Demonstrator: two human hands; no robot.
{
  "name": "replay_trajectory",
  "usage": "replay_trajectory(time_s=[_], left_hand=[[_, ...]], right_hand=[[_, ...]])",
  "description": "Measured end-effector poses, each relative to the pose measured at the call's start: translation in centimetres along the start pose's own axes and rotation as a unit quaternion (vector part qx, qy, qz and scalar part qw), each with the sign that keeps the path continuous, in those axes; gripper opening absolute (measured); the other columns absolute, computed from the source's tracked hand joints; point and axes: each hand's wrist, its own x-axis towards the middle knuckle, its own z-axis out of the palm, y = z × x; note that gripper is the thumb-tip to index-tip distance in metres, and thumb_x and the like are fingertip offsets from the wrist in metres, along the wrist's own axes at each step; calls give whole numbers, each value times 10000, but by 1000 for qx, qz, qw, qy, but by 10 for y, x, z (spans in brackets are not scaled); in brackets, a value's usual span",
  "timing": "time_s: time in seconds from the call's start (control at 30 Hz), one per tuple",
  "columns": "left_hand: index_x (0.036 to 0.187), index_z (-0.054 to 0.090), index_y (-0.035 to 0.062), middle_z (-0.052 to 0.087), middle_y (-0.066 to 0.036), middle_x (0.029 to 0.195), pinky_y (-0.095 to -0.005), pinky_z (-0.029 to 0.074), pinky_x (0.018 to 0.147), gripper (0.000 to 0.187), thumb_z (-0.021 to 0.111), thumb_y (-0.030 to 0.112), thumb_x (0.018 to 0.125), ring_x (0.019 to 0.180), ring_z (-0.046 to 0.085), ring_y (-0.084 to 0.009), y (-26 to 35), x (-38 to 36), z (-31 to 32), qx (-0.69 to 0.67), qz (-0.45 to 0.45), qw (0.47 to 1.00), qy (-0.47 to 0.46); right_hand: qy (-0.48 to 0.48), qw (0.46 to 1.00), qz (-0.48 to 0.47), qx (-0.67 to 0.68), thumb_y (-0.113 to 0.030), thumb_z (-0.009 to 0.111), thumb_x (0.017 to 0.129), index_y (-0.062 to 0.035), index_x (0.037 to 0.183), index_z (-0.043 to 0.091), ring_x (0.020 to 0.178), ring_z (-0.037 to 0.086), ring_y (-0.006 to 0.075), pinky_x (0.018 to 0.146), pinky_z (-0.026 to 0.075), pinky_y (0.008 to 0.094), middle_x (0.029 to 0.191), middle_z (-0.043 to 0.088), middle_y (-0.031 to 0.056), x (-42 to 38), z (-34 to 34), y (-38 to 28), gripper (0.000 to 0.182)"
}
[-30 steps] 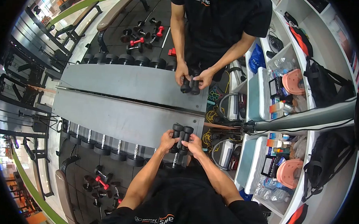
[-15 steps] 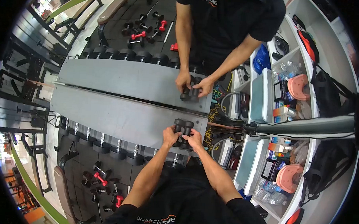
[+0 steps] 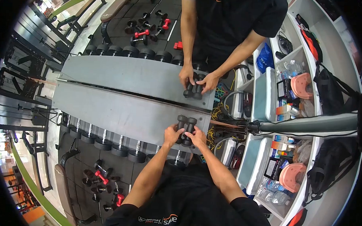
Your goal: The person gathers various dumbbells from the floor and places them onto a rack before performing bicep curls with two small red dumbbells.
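Observation:
Two small black dumbbells lie side by side, lengthwise away from me, near the right end of a long grey shelf top (image 3: 109,106). My left hand (image 3: 172,134) is closed around the left side of the left dumbbell (image 3: 182,120), its thumb over the handle. From the other side, my right hand (image 3: 197,137) grips the right dumbbell (image 3: 190,125), thumb across it. The dumbbells stand close together, and my fingers partly hide their handles. A mirror (image 3: 122,73) behind the shelf repeats both hands and both dumbbells.
Larger round-headed dumbbells (image 3: 120,150) hang in a row below the shelf's front edge. More dumbbells, some red (image 3: 101,178), lie on the dark floor beside a bench (image 3: 64,192). At right are a white-lidded box (image 3: 259,165), a white cubby (image 3: 281,210) with bottles, and a black bag (image 3: 326,170).
The whole view has shifted slightly, so the shelf, hands and dumbbells appear a little higher. Both hands keep their hold, and the dumbbells have hardly moved on the shelf.

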Motion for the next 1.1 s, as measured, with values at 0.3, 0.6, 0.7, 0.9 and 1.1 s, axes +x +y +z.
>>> replay_trajectory(time_s=[0.3,0.6,0.7,0.9,1.1], left_hand=[[1309,538,-27,688,-156,1091,-316,510,874,486,671,110,862,984,661,-206,-41,-22,0,-124,20,991,-36],[1418,420,35,505,-165,1330,-364,485,947,821,796,39,688,1228,506,-288,-60,-56,-4,-89,95,989,-70],[1453,382,81,461,-135,1358,-371,509,901,881,799,16,680,1198,503,-282,-52,-69,-3,-63,89,993,-45],[1449,378,83,466,-158,1326,-394,521,880,876,800,22,683,1184,513,-312,-49,-86,-1,-48,84,995,-3],[1458,356,53,461,-179,1326,-353,520,860,927,833,125,666,1176,522,-307,-72,-103,3,-13,61,998,8]], right_hand=[[-53,995,-1,85,-452,783,750,48,1332,498,823,677,235,779,536,343,939,700,122,-28,10,24,818],[-24,993,-105,54,-292,866,669,32,1326,500,971,624,245,839,524,360,1093,607,146,-48,25,52,819],[-20,994,-107,28,-258,852,678,7,1310,527,943,624,253,835,520,368,1054,608,140,-51,26,54,759],[-21,991,-129,35,-175,831,679,-15,1295,543,939,629,243,830,527,365,1048,615,124,-56,27,65,698],[-35,986,-135,89,-78,817,654,2,1346,472,983,633,240,823,560,342,1139,615,159,-51,32,80,777]])
